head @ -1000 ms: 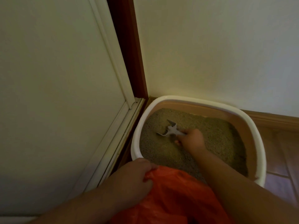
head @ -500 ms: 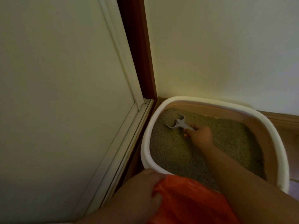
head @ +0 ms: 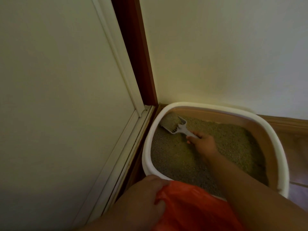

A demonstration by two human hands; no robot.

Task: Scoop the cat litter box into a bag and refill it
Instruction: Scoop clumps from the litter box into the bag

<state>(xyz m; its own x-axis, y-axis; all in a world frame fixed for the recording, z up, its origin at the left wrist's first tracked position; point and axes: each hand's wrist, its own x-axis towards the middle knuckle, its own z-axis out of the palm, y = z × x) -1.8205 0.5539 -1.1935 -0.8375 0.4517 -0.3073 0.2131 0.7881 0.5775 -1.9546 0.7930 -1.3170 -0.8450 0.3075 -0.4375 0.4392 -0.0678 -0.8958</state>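
Two hands busy: scoop loaded in litter box, bag held at near rim.
Head view: right hand (head: 204, 144) grips handle of grey litter scoop (head: 175, 125), scoop head heaped with litter at far-left corner of white-rimmed litter box (head: 147, 147). Left hand (head: 146, 202) clutches orange plastic bag (head: 191, 210) at box's near edge. Box sits in corner, beside white door (head: 58, 97) and cream wall (head: 216, 47).

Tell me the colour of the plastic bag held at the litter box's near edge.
Orange-red plastic bag, clearest in the head view.
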